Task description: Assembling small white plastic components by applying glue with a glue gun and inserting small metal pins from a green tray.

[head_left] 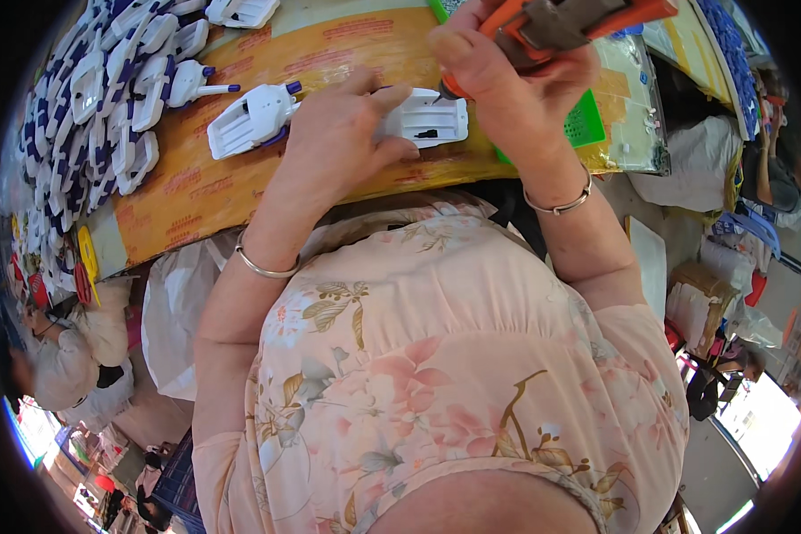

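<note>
My left hand (340, 132) is closed on a white plastic housing (443, 125), pressing it to the taped tabletop. The housing's hollow side faces up, with a small black piece inside. Wrapped round an orange and dark grey electric screwdriver (556, 28), my right hand (527, 93) holds it above the housing. The screwdriver's thin bit points down into the housing's far edge; whether it touches a screw is too small to tell. Left of my left hand lies another white housing with dark purple parts (249, 123), apart from my fingers.
Many similar white and purple pieces (102, 107) are heaped along the table's left side. A bright green plastic basket (586, 123) sits partly behind my right wrist. Yellow-handled scissors or a similar tool (88, 258) lie at the left edge. Another person (71, 360) is at the far left.
</note>
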Demonstrator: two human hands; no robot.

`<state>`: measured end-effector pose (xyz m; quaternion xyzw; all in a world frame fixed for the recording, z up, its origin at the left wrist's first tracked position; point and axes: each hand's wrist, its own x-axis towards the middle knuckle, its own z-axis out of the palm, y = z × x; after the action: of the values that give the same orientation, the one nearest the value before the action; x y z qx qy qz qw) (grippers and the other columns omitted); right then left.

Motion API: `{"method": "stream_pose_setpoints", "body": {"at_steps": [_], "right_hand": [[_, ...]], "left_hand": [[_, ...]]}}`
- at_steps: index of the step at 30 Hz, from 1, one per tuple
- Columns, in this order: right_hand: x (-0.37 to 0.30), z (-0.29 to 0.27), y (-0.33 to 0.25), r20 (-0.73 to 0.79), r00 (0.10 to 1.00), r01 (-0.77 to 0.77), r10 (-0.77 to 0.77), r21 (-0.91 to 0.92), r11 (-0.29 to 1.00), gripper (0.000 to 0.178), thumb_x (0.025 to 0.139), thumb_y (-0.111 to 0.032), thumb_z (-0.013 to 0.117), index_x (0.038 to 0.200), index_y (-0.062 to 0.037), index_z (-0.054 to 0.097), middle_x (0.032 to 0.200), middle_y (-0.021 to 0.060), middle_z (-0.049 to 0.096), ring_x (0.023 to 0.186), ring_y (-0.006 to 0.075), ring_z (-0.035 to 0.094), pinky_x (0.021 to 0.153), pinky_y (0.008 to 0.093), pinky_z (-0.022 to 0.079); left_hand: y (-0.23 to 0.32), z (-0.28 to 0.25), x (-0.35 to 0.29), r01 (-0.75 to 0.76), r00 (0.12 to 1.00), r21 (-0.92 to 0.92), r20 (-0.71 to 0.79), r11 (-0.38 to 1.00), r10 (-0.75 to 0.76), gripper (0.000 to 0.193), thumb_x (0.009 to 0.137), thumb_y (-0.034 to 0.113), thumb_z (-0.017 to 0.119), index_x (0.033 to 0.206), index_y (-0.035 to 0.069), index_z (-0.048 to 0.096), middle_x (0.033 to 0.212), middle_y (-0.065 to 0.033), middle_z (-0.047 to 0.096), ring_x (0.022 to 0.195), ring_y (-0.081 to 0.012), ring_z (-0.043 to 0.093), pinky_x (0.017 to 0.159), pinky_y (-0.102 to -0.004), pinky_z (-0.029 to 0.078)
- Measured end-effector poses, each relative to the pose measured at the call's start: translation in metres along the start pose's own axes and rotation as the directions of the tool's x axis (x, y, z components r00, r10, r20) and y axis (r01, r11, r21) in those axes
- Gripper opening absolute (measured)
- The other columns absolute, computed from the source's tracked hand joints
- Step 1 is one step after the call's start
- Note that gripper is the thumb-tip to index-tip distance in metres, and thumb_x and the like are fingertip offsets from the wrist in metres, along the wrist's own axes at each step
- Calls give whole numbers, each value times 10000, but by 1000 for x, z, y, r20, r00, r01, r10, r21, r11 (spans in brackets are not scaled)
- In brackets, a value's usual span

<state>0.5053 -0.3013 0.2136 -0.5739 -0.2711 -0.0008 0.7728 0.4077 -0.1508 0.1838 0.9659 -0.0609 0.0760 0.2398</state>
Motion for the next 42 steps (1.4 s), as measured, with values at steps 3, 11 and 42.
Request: {"method": "stream_pose_setpoints", "body": {"at_steps": [3,11,42], "right_hand": [[19,-1,26,152,785,534,-600,326,780,528,733,10,879,1154,1,561,790,8,648,682,71,613,616,229,497],[3,4,1,33,999,-7,7,-7,1000,425,755,-20,883,1070,-5,598,800,4,648,671,60,605,599,226,490],[0,-79,-9,-191,977,86,-91,-37,996,262,901,35,669,1121,-23,538,804,62,606,636,153,615,581,293,509]], "left_hand": [[-1,1,0,2,1000,5,1,1000,-2,557,701,323,861,1184,89,716,1133,-155,661,953,-353,681,793,-442,557],[-1,0,0,18,1000,-5,26,1000,-18,550,687,305,866,1166,74,724,1123,-161,659,957,-354,677,791,-445,552],[6,12,1,-244,969,153,68,958,236,328,808,141,769,1128,140,697,1237,-182,568,1030,-381,614,868,-457,519]]}}
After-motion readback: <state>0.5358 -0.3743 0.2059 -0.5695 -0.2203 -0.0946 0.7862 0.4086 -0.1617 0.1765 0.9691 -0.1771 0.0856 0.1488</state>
